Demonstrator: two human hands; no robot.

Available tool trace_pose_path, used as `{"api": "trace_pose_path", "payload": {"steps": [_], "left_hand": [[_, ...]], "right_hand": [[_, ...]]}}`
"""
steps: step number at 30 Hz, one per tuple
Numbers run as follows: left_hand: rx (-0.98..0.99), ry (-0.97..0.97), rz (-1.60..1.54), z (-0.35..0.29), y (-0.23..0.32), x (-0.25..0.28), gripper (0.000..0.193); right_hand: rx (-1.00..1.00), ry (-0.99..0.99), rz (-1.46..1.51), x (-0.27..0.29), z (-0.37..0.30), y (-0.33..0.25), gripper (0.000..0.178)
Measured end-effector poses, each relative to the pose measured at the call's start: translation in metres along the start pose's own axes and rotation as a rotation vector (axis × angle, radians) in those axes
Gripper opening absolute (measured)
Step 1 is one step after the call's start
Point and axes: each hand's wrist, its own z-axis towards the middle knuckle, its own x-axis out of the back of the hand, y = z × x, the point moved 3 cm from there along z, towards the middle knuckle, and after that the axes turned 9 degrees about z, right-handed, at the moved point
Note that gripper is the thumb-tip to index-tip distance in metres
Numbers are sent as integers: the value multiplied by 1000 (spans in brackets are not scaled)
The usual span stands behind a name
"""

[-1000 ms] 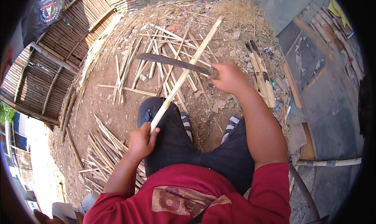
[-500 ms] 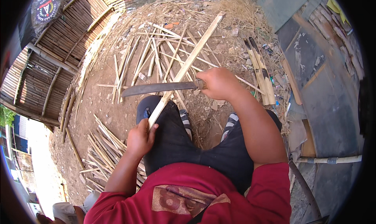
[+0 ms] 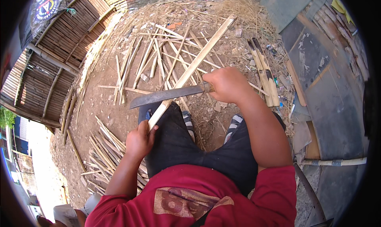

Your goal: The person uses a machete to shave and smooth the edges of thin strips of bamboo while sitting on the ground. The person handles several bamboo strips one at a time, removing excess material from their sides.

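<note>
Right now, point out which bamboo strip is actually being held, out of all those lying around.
The long pale strip running diagonally from the left hand to the upper right. It alone is gripped and crossed by the blade in the right hand; the others lie loose on the dirt.

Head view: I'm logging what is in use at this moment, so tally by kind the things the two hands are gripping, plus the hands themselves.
Long bamboo strip, gripped at its near end by the left hand: 1
Long-bladed knife, gripped by the right hand: 1
Hands: 2
Total: 4
</note>
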Motion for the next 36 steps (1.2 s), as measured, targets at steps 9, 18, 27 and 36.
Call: {"api": "trace_pose_path", "payload": {"steps": [9, 18, 27, 36], "left_hand": [[10, -1, -31, 3, -5, 1, 32], [61, -28, -107, 9, -4, 5, 30], [58, -38, -158, 10, -1, 3, 28], [75, -46, -157, 9, -2, 6, 27]], "right_hand": [[-252, 162, 159, 6, -7, 49, 36], [-268, 197, 200, 10, -5, 58, 32], [-67, 4, 61, -3, -1, 26, 32], [-174, 198, 149, 3, -9, 52, 30]]}}
